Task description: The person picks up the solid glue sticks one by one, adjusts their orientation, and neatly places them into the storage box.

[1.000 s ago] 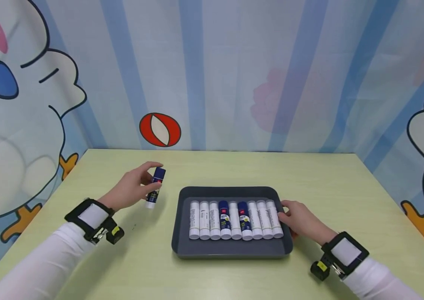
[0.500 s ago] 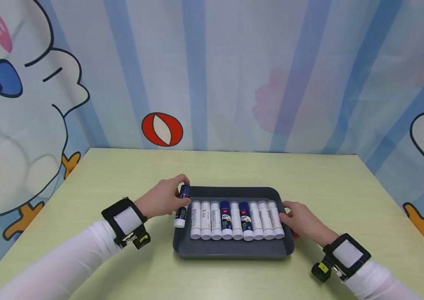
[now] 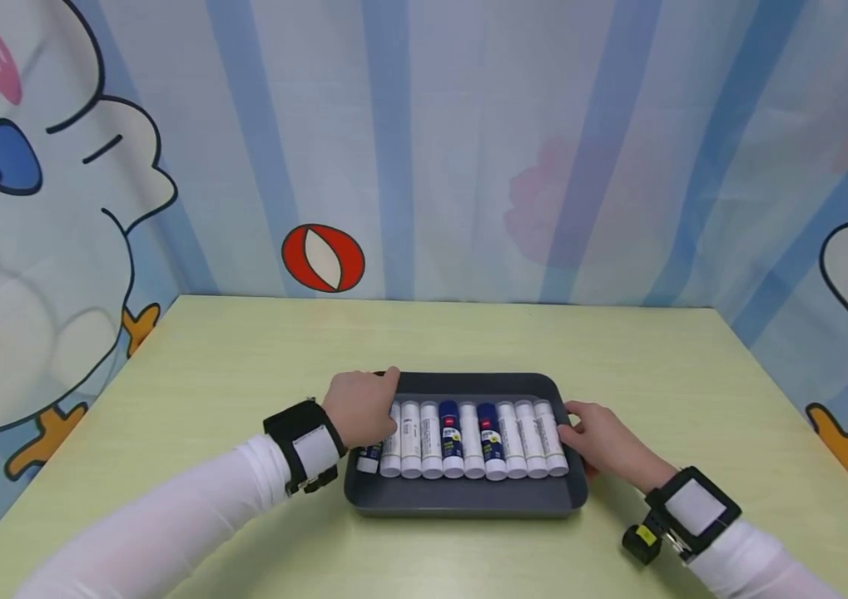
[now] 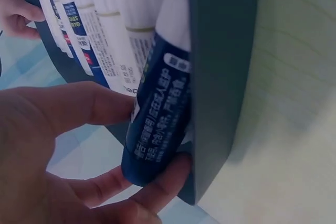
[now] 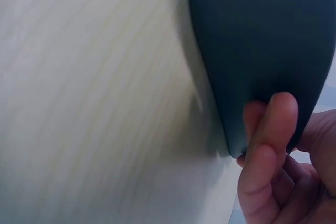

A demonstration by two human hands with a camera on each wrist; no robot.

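My left hand (image 3: 362, 409) is over the left end of a dark grey tray (image 3: 468, 499). Between thumb and fingers it holds a dark blue glue stick (image 4: 157, 103) with a white end, tilted against the tray's side wall in the left wrist view. From the head most of that stick is covered by the hand. Beside it lies a row of several white glue sticks (image 3: 431, 441), with two blue glue sticks (image 3: 451, 431) among them. My right hand (image 3: 611, 441) grips the tray's right rim, thumb on top and fingers against the outer wall (image 5: 252, 40).
The tray stands on a pale yellow-green table (image 3: 259, 333). Behind the table hangs a blue striped curtain (image 3: 453, 166) with cartoon figures. White sleeves and wrist-worn cameras are on both arms.
My left hand has carried the blue glue stick rightward from the table's left side, down into the tray's left end. The right hand keeps its hold on the rim.
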